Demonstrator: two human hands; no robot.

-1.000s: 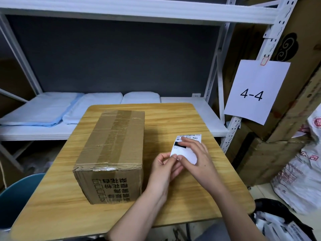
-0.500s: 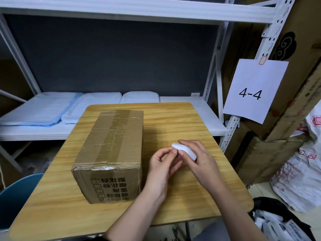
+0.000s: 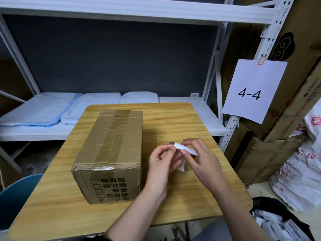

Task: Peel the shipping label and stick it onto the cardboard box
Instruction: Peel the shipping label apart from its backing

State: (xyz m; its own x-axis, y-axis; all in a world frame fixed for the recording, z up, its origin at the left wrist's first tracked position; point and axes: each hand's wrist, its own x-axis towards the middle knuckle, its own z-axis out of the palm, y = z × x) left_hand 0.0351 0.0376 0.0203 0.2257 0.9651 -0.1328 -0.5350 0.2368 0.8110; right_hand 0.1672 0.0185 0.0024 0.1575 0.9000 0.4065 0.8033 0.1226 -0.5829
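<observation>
A: Step in hand?

B: Peeling, I judge. Both hands hold the shipping label [image 3: 186, 149] just above the table [image 3: 182, 119]. The left hand [image 3: 162, 164] has thumb and forefinger pinched together on the label's left corner; the right hand [image 3: 199, 159] is clamped on the rest, fingers curled over it. The sheet is bent, and a white flap hangs below, between the two hands. Whether that flap is backing or label, I cannot tell.

A: The cardboard box [image 3: 111, 153]?

B: Just left of the left hand, on the table, not touched. Taped top, no label on it.

A: Next move calls for?

B: Probably parting the two layers fully without letting the sticky face fold on itself, then carrying the label leftward to a flat face of the box.

A: Legible writing?

B: Up and to the right of the right hand, a paper sign [image 3: 253, 91] reads "4-4". The box's near face carries printed characters, upside down from here; I can't read them reliably. The label's print is not visible.
</observation>
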